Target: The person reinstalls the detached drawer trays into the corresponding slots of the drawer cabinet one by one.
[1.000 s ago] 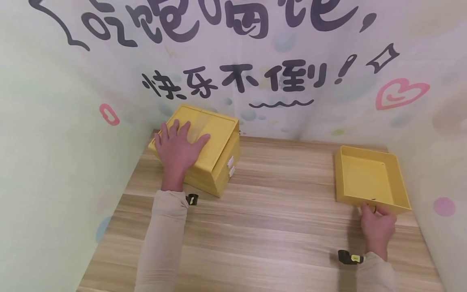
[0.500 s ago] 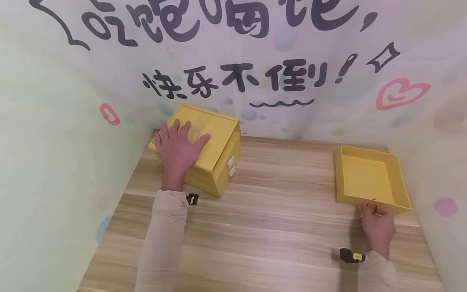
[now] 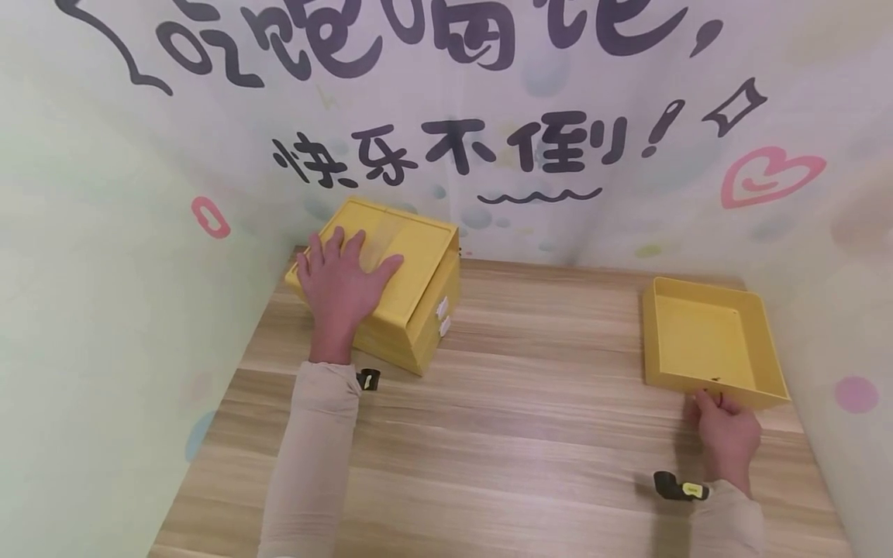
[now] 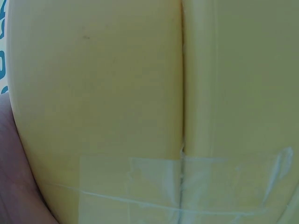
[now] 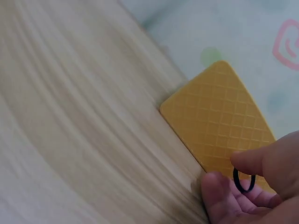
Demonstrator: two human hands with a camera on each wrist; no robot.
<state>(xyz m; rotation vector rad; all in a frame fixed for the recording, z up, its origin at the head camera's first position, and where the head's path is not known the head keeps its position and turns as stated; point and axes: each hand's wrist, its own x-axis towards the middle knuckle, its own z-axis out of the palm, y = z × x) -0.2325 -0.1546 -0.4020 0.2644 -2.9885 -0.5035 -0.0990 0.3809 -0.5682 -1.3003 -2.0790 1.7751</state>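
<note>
My left hand (image 3: 342, 287) lies spread, palm down, on top of a yellow drawer box (image 3: 412, 267) at the back left. Clear tape (image 4: 159, 186) crosses a seam of the box in the left wrist view. At the right stands a shallow yellow drawer (image 3: 705, 341), apart from the box, its inside bare. My right hand (image 3: 729, 438) is at its near wall, thumb and fingers pinching a thin black loop (image 5: 244, 181) there. In the right wrist view the drawer's outer wall (image 5: 215, 112) shows a diamond grid pattern.
A wood-grain table (image 3: 516, 434) lies under everything. Printed cloth walls (image 3: 488, 225) rise at the back and both sides, close to the box and the drawer. White label-like pieces (image 3: 443, 318) stick out from the box's right face.
My right hand has shifted slightly to the right at the drawer's near wall, and the loop is less visible in the head view. The left hand and box stay put.
</note>
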